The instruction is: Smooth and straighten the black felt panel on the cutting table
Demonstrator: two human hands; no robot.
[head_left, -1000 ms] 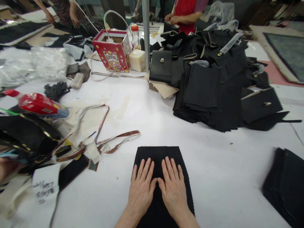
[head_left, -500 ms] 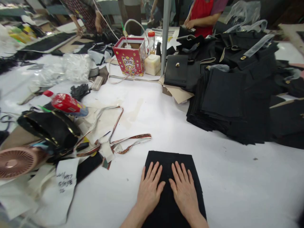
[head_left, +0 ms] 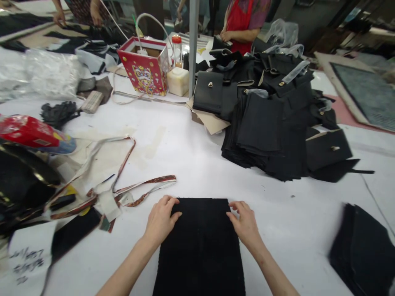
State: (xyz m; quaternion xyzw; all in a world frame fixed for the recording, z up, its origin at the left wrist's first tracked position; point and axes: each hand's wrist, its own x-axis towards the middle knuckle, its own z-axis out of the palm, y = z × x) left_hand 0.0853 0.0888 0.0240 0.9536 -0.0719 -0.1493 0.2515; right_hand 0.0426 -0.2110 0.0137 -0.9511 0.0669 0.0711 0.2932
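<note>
A black fabric panel [head_left: 199,246] lies flat on the white tabletop in front of me, its lower end running out of view. At its upper left corner my left hand [head_left: 162,220] is curled, with thumb and fingers on the edge. My right hand [head_left: 245,224] grips the upper right corner in the same way, thumb towards the panel's middle. Whether fingertips reach under the fabric is hidden.
Stacked black panels [head_left: 261,123] and black bags [head_left: 208,92] lie beyond, right of centre. Another dark stack [head_left: 367,250] sits near right. Trim strips [head_left: 154,183], a red package [head_left: 31,131] and a red box [head_left: 145,68] are leftward. Two people work across the table, beyond a metal post [head_left: 193,45].
My hands, earlier flat and spread on the panel, have moved apart to its upper corners and curled around the edges. The view has turned right, bringing the dark stack at near right into sight.
</note>
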